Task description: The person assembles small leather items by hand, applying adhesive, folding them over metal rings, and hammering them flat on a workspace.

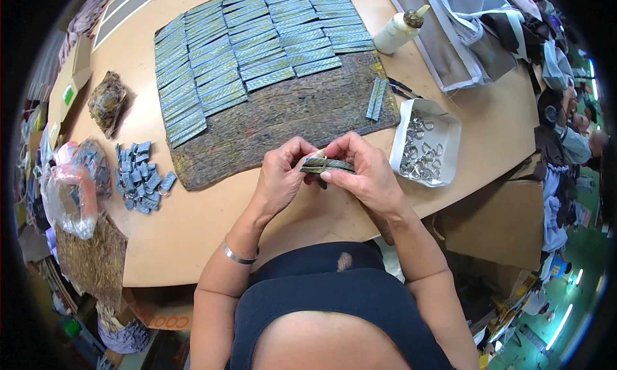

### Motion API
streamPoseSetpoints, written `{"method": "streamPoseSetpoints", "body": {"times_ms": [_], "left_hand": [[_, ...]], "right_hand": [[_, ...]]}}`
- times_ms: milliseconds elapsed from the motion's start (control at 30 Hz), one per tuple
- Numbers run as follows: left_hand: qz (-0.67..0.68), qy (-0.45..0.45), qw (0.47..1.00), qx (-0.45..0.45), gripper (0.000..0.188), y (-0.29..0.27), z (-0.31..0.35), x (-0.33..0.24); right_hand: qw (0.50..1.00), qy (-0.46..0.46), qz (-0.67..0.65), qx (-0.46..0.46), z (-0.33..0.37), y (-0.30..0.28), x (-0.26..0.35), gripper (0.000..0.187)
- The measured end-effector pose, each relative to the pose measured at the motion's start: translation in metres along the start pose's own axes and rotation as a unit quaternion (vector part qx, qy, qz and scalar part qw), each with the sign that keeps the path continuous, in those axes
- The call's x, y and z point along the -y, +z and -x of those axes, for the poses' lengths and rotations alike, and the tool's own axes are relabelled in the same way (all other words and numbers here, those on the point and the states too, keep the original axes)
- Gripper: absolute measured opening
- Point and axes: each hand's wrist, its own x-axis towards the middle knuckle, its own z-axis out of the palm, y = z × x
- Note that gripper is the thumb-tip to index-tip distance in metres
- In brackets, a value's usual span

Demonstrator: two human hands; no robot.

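Observation:
Above the table's near edge, my left hand (285, 175) and my right hand (365, 172) meet, both closed on one short blue-grey fabric strip (335, 167). The strip looks folded between my fingertips. Whether a metal ring sits in its fold is hidden by the fingers. Just beyond my hands lies a brown worn mat (283, 123), with rows of similar strips (257, 45) that bear yellowish smears. Two strips (376, 99) lie apart at its right side. A white box (455, 129) of metal rings (421, 148) stands right of my right hand.
Left of the mat are a pile of small folded tabs (141, 177), a plastic bag (74, 190) and a brown crusty lump (107, 105). A whitish bottle (395, 33) stands at the mat's far right, near a dark-handled tool (402, 89). Grey-white fabric pieces (463, 42) lie farther right.

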Motion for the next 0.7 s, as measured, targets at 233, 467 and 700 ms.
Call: {"method": "streamPoseSetpoints", "body": {"times_ms": [233,467,700], "left_hand": [[-0.04,0.048,0.998,-0.03,0.011,0.004,0.004,-0.004],[0.304,-0.117,0.943,0.065,0.021,-0.015,0.012,0.0],[0.279,-0.057,0.958,0.039,0.021,-0.035,0.019,0.015]], "right_hand": [[1.0,-0.007,0.007,0.01,-0.004,0.001,0.003,0.017],[0.997,-0.02,-0.036,0.062,-0.012,0.003,0.005,0.015],[0.979,-0.159,0.127,0.033,-0.024,0.025,0.006,0.014]]}}
